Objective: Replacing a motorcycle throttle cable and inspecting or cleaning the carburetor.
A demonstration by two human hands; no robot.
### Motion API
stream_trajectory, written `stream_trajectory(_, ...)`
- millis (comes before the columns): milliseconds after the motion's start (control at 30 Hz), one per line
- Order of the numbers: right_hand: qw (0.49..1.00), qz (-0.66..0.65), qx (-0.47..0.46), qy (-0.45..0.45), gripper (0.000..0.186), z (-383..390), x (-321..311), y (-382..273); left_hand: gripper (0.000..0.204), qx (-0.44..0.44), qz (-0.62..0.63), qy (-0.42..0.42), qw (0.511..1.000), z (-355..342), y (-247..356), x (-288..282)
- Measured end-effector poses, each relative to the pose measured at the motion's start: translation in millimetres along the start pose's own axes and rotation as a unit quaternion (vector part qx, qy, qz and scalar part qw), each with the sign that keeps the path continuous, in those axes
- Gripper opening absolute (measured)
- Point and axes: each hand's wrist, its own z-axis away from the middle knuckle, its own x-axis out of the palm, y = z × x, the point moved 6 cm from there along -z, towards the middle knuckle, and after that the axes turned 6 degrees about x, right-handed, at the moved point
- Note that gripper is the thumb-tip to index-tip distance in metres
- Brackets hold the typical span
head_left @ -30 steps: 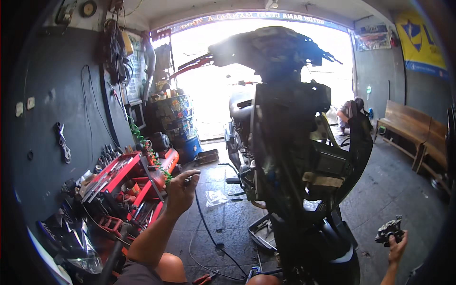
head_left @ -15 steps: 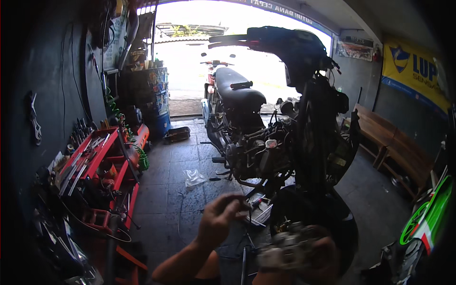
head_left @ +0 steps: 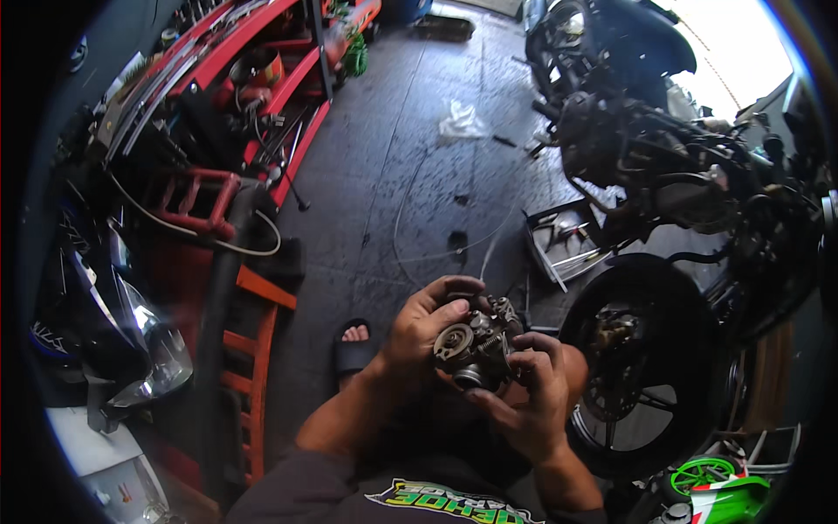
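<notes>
A grey metal carburetor [head_left: 472,351] with a round throttle wheel on one side is held in front of my body, above my lap. My left hand [head_left: 421,321] is closed round its left and upper side, the thumb pressed near the wheel. From the right, my right hand [head_left: 543,384] grips the other side with bent fingers. An open round mouth of the carburetor points toward me. Its underside is hidden by my hands.
A partly stripped motorcycle [head_left: 646,166] stands at the right, its front wheel [head_left: 642,419] close to my right arm. A tray of tools [head_left: 559,253] lies beside it. Left are a red tool rack [head_left: 301,162], an orange frame [head_left: 253,375] and a headlight fairing [head_left: 157,358]. A plastic bag [head_left: 461,120] lies on the floor.
My view has tilted down toward my lap. My left hand, earlier raised apart from the carburetor with its fingers pinched, has come onto it. The carburetor now sits between both hands.
</notes>
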Motion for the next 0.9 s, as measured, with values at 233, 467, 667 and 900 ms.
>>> stream_trajectory(233, 0.994, -0.109, -0.004, -0.029, 0.031, -63, -17, 30, 0.027, 0.013, -0.012, -0.049, 0.999, -7, -1, -23)
stream_trajectory(467, 0.893, -0.112, -0.081, -0.429, 0.05, -113, 54, 54, 0.024, -0.026, -0.15, -0.191, 0.97, 3, -20, -2)
stream_trajectory(667, 0.913, -0.002, -0.124, -0.388, 0.058, -110, 70, 66, 0.036, -0.009, -0.139, -0.187, 0.972, 14, -13, -6)
stream_trajectory(900, 0.984, -0.088, -0.031, -0.151, 0.048, -105, 11, 47, 0.068, 0.048, -0.126, -0.1, 0.986, 25, -13, -12)
